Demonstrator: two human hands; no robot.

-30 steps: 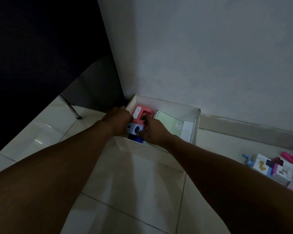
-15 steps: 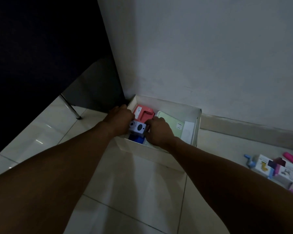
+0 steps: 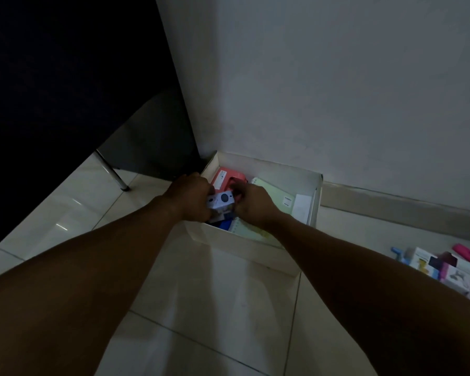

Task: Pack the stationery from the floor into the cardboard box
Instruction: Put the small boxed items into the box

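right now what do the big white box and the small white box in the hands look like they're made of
Large white open-top box: probably matte cardboard, judging by its thin flat walls, folded corners and lack of shine. Small white box with a dark round print, gripped by the left hand and right hand: likely printed card, with sharp creased edges.

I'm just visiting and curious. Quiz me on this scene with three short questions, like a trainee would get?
1. True or false: the cardboard box sits in a corner by the wall.
2. What do the left hand and right hand grip together?
3. Which side of the box has stationery left on the floor: A left, B right?

Key:
1. True.
2. A small white box.
3. B, the small packages.
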